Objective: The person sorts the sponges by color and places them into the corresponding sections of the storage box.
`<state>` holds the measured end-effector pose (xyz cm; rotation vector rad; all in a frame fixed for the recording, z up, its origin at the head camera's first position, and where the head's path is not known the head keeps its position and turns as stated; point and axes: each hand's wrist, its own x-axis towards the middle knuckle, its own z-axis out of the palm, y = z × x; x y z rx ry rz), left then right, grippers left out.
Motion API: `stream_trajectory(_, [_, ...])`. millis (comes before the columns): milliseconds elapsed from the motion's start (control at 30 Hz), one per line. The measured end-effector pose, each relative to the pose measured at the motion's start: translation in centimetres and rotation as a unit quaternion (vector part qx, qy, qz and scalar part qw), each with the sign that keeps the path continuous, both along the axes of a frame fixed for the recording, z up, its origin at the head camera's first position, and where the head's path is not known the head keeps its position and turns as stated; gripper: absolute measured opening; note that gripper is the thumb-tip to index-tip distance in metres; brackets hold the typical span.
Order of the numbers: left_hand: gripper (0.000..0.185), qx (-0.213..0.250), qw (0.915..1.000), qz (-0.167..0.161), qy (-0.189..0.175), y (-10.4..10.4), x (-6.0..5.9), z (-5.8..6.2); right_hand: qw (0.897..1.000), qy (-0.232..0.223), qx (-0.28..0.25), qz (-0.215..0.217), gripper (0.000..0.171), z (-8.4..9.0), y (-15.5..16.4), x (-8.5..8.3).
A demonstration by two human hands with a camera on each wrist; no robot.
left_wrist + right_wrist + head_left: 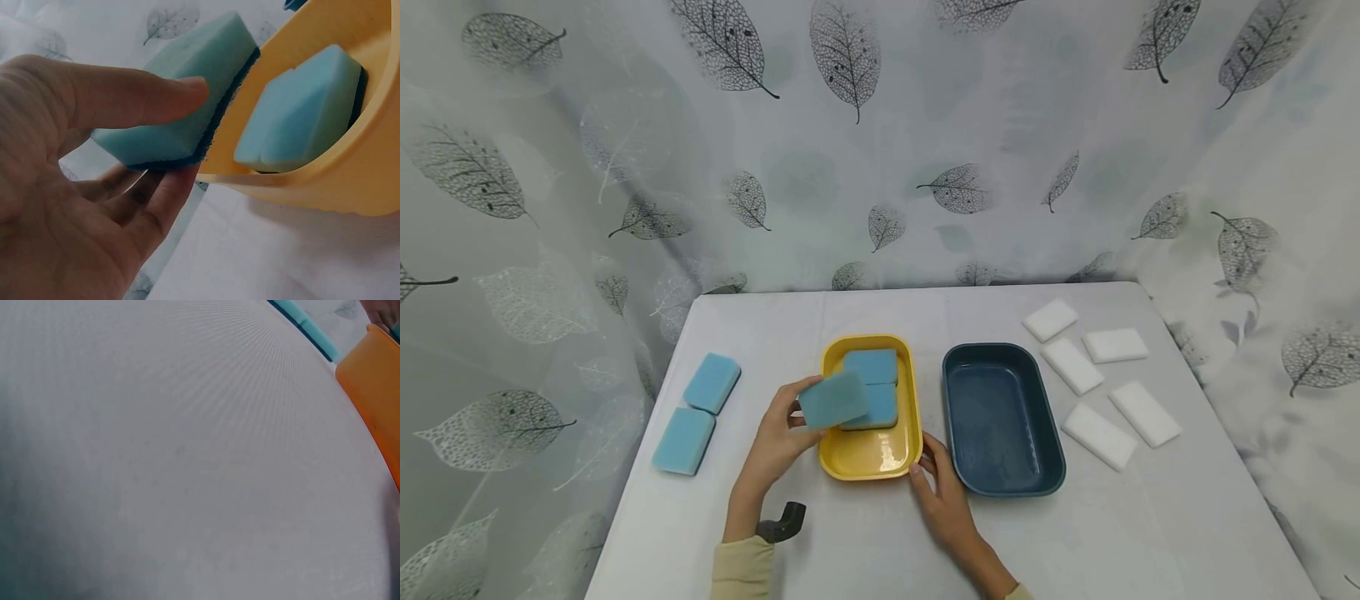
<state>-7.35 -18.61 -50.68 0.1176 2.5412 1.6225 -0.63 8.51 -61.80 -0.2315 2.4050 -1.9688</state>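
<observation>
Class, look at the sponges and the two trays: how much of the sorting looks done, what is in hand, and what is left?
Done: two blue sponges lie in the yellow tray. In hand: the left hand grips a third blue sponge over that tray, while the right hand touches the tray's near corner. Left: two blue sponges on the table to the left, five white sponges to the right, and the dark blue tray, which holds nothing.

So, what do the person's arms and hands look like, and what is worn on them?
Both hands, the left hand and the right hand, are bare: no gloves, and no rings show. A pale beige sleeve cuff covers the left forearm. A dark device sits near the left wrist.
</observation>
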Motion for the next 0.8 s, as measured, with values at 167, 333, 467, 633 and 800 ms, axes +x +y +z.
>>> stream_trajectory(167, [0.081,0.000,0.9996,-0.027,-0.003,0.5,0.0,0.0,1.000,0.007,-0.002,0.003,0.055,-0.1,0.0,-0.1])
stream_trajectory(333, [0.081,-0.018,0.9984,-0.054,0.003,1.2,0.1,-0.2,1.000,0.010,0.004,0.002,0.055,0.1,-0.1,0.0])
stream_trajectory(467, [0.083,-0.044,0.9957,-0.081,0.009,1.7,0.1,-0.3,1.000,0.009,-0.002,0.002,0.054,0.2,0.0,0.1])
stream_trajectory(633, [0.082,-0.074,0.9918,-0.104,0.010,2.0,0.3,-0.3,1.000,0.006,-0.017,0.005,0.054,0.2,0.0,0.1])
stream_trajectory(800, [0.077,-0.117,0.9858,-0.120,0.006,2.6,0.3,-0.5,1.000,0.008,-0.013,0.005,0.054,0.2,0.0,0.1])
